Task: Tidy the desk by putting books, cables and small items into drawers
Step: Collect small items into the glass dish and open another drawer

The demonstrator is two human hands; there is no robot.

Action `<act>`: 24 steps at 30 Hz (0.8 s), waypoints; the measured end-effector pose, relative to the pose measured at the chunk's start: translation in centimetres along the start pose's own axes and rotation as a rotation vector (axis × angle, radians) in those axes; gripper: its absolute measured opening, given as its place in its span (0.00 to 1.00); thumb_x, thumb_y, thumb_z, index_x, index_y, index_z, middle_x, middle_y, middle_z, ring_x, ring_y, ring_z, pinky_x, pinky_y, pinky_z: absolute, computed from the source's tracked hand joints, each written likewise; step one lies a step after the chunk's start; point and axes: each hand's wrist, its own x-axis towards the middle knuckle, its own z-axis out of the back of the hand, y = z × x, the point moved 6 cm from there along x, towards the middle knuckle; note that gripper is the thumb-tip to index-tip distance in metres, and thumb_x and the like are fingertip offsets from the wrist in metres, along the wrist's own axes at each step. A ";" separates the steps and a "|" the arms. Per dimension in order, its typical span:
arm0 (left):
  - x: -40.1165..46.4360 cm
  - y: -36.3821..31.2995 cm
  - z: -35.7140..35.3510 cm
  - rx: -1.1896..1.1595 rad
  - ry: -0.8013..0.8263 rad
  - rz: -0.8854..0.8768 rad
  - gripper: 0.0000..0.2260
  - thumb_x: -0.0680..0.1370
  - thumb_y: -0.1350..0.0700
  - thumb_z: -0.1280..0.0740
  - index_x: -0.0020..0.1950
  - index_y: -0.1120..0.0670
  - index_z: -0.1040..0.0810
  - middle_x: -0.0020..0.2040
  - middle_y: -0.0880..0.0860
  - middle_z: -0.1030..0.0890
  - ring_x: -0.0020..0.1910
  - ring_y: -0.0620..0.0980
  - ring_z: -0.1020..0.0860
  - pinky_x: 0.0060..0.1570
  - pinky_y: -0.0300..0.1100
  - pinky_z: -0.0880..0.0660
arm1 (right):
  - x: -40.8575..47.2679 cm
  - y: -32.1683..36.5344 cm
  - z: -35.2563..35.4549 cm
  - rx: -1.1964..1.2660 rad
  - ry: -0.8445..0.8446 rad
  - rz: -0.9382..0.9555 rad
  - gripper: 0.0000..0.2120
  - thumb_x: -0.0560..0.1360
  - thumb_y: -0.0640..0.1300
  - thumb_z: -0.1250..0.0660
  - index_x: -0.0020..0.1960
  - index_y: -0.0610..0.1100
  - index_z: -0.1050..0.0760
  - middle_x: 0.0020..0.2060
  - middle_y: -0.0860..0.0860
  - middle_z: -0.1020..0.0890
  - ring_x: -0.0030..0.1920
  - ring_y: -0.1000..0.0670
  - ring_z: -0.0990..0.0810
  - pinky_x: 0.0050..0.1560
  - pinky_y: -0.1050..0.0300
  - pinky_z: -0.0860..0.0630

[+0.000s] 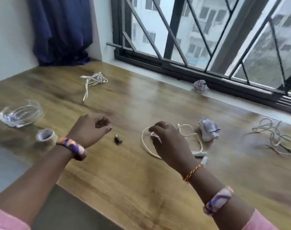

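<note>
Leftmost, near the left edge of the desk (141, 171), a clear coil (23, 114) is seen, with a tape roll (46, 136) just beside it toward the near edge. Further back, toward the far left corner, a white cable (94, 80) lies bundled. The left hand (90, 129) is held above the surface with fingers loosely curled and nothing gripped. A small black adapter (118, 140) rests on the wood between the hands. The right hand (168, 143) is pinched narrowly on a loop of cream cable (187, 131), whose remainder trails on the surface. Just beside it a paper wad (208, 131) lies; a second wad (201, 86) sits at the far edge. Toward the right edge, a tangle (274, 136) of cords is spread.
</note>
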 end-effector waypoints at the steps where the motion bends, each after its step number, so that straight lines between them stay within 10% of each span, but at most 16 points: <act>1: -0.5 0.6 0.1 0.024 -0.024 -0.007 0.06 0.71 0.62 0.29 0.41 0.52 0.21 0.37 0.50 0.19 0.38 0.48 0.21 0.37 0.25 0.31 | -0.3 0.8 -1.0 -0.019 -0.007 0.044 0.10 0.70 0.37 0.34 0.51 0.42 0.21 0.48 0.46 0.19 0.47 0.42 0.20 0.40 0.51 0.22; 15: -5.6 6.4 2.5 0.263 -0.300 -0.218 0.13 0.67 0.59 0.31 0.51 0.58 0.19 0.55 0.58 0.19 0.48 0.60 0.19 0.50 0.52 0.23 | -3.6 5.8 -8.0 0.084 0.072 0.281 0.19 0.80 0.46 0.50 0.55 0.40 0.22 0.55 0.46 0.19 0.58 0.45 0.22 0.59 0.56 0.26; 19: -3.4 12.1 10.0 0.287 -0.605 0.157 0.16 0.71 0.60 0.30 0.58 0.59 0.22 0.60 0.66 0.25 0.59 0.66 0.28 0.59 0.56 0.30 | -3.6 5.5 -8.6 0.080 0.102 0.240 0.17 0.75 0.43 0.46 0.56 0.42 0.22 0.57 0.47 0.20 0.60 0.46 0.22 0.57 0.53 0.23; 24: -1.4 19.0 12.5 0.320 -0.340 0.542 0.22 0.76 0.47 0.36 0.69 0.48 0.32 0.65 0.66 0.28 0.67 0.66 0.34 0.66 0.52 0.37 | -3.7 5.5 -8.5 0.062 0.128 0.213 0.18 0.74 0.44 0.46 0.56 0.42 0.22 0.57 0.47 0.19 0.58 0.45 0.21 0.53 0.50 0.21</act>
